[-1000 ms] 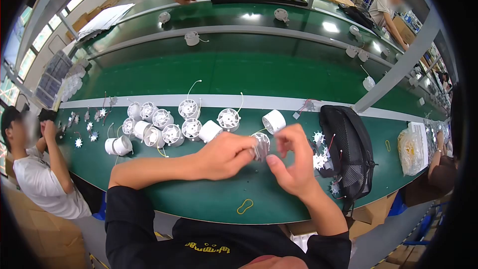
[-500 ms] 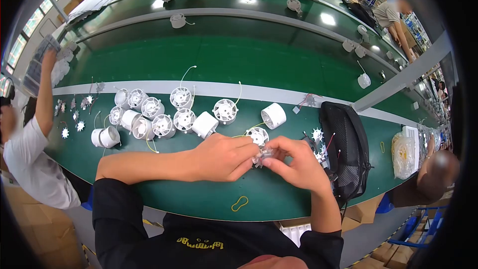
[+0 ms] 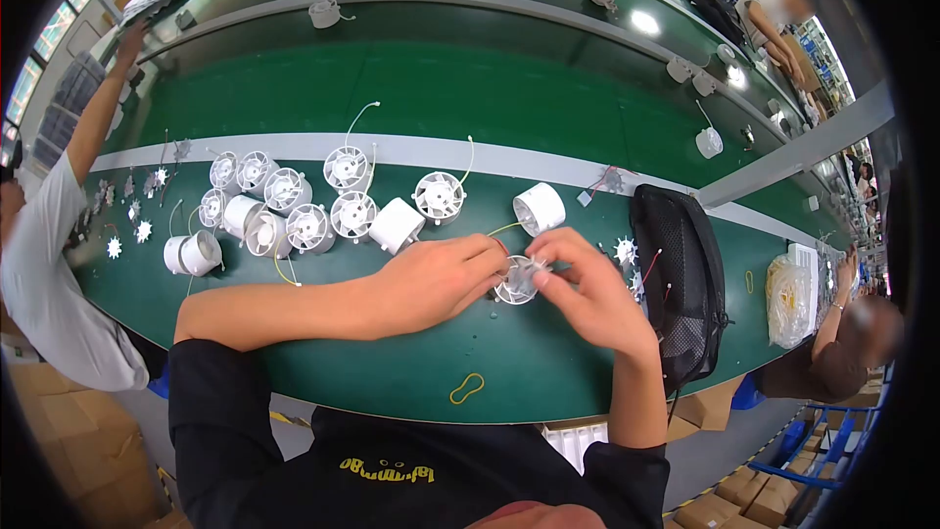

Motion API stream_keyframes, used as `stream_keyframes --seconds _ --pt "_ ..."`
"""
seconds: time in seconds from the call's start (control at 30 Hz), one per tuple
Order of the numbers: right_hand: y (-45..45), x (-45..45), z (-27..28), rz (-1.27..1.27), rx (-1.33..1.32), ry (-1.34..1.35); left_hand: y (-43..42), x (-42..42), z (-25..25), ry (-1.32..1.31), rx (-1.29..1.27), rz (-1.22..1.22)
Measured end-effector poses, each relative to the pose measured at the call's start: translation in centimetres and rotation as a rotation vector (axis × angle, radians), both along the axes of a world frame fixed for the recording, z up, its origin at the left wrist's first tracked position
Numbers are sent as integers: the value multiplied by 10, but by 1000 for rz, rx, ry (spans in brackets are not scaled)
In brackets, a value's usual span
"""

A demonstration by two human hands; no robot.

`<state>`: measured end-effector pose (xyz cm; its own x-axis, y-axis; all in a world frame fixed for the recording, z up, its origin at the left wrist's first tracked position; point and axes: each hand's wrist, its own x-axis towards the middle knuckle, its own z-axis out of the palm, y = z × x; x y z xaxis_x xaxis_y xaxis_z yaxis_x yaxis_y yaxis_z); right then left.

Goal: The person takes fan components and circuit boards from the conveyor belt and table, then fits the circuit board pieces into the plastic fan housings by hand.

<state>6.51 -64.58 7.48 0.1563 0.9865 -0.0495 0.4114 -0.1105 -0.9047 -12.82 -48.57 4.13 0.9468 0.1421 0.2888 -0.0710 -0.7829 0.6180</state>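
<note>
Two hands, left point(image 3: 434, 284) and right point(image 3: 593, 296), fingers pinched on clear part point(image 3: 530, 279) over white housing point(image 3: 513, 286); bag point(image 3: 678, 284) right, on desk point(image 3: 392, 358).

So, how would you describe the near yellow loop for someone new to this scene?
Find the green table, then its near edge. Just inside it, below the left hand, lies the thin yellow loop. Unlike the other yellow loop, it lies left of the black bag.

Black bag point(image 3: 685, 279) blocks right; white housings point(image 3: 396, 226) crowd left; room around yellow band point(image 3: 474, 374).
</note>
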Motion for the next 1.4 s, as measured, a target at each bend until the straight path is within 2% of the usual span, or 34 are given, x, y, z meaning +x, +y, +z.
stream_keyframes --seconds 0.13,0.37,0.5,0.63,0.73,0.87,0.97,1.17,1.27,1.4 --pt "-1 5 -2 98 -120 -17 -4 -6 -5 -20 -54 -16" --pt "0 4 6 109 -161 -43 -3 -6 -5 40 -198 22" --pt "1 -1 4 99 -159 -15 0 -6 1 219 -318 55" --pt "1 0 2 99 -154 -12 2 -5 -6 145 -288 23" --pt "1 0 2 118 -155 -19 -10 -6 -7 -86 29 106" --pt "1 -2 3 142 -176 -29 -10 -10 -4 1 64 118" --pt "2 -4 4 151 -201 -52 -12 -9 -10 -29 -2 136" --pt "3 -14 5 20 -168 -29 -10 -7 -11 -35 -111 145" --pt "2 -17 5 -9 -184 -29 -6 -8 -12 -31 41 88" --pt "4 -16 7 -5 -194 -40 -1 -4 -9 -127 121 57"
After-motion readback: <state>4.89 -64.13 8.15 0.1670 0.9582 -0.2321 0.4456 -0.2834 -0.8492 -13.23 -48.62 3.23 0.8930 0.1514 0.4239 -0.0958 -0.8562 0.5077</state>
